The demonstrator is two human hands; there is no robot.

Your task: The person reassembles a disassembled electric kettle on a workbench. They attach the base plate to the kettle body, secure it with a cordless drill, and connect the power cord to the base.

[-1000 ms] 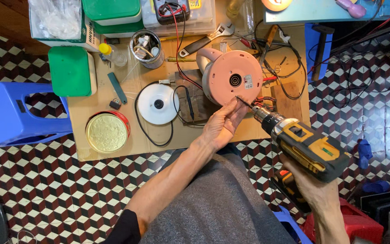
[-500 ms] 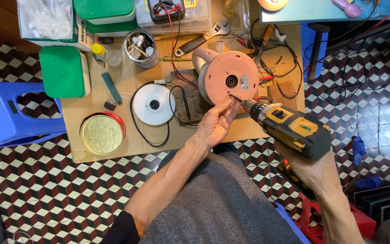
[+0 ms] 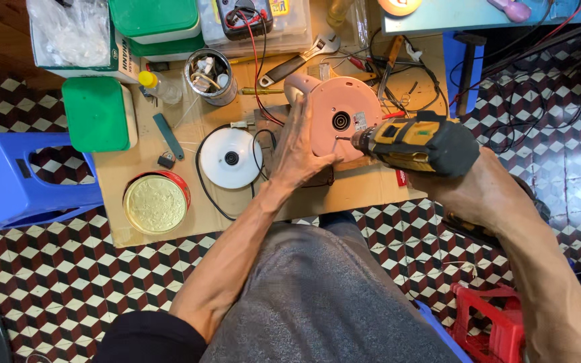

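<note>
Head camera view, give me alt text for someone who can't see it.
Seen from above, a person's left hand steadies an upturned pink kettle on a cardboard-covered table while the right hand presses a yellow and black cordless drill against its base. A white round base and a gold tin lid lie to the left.

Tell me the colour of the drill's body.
Yellow and black; the drill shows best in the head view, held in the right hand.

base disc [image 3: 230, 157] left of kettle [image 3: 341, 121] | drill [image 3: 415, 143] right, seemingly touching
</note>
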